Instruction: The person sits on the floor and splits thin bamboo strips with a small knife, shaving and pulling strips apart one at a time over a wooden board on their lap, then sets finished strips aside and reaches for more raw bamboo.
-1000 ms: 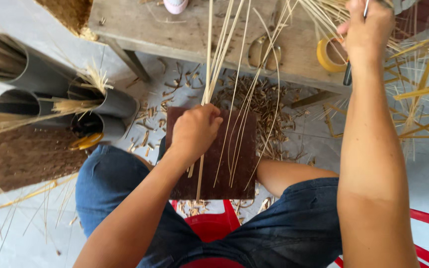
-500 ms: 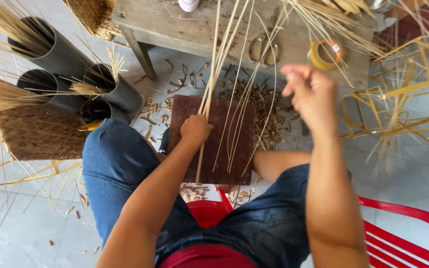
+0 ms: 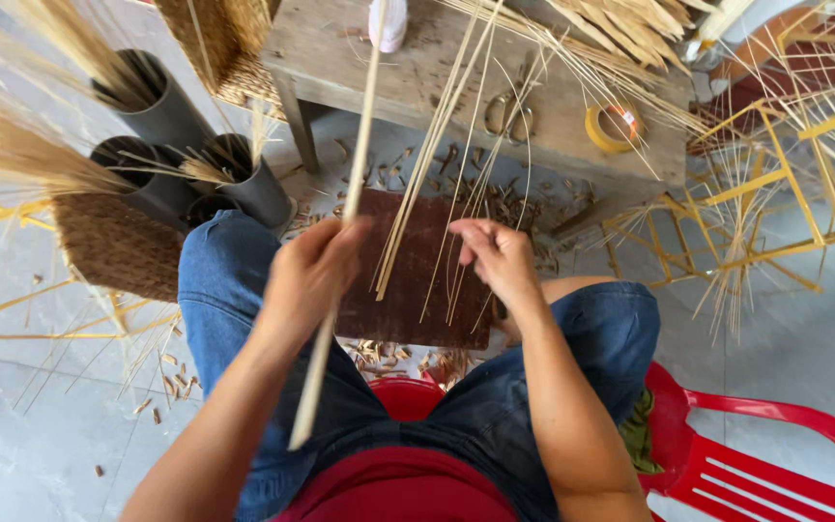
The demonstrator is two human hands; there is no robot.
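My left hand [image 3: 308,275] grips one long pale bamboo strip [image 3: 358,164] that runs up toward the table and down past my thigh. My right hand [image 3: 498,257] pinches the lower ends of several thin bamboo strips [image 3: 446,145] that lean against the wooden table [image 3: 456,87]. Both hands hover over a dark brown board [image 3: 408,290] lying on the floor between my knees. I sit on a red plastic chair [image 3: 756,454], in blue jeans.
Grey tubes [image 3: 171,126] holding straw bundles and a woven basket [image 3: 118,246] stand to the left. Scissors [image 3: 509,116] and a yellow tape roll [image 3: 616,126] lie on the table. A yellow stick frame [image 3: 775,174] stands to the right. Shavings litter the floor.
My right hand has come down from above the table to the strips' lower ends. My left hand has lifted off the bundle and now holds a single strip apart from it.
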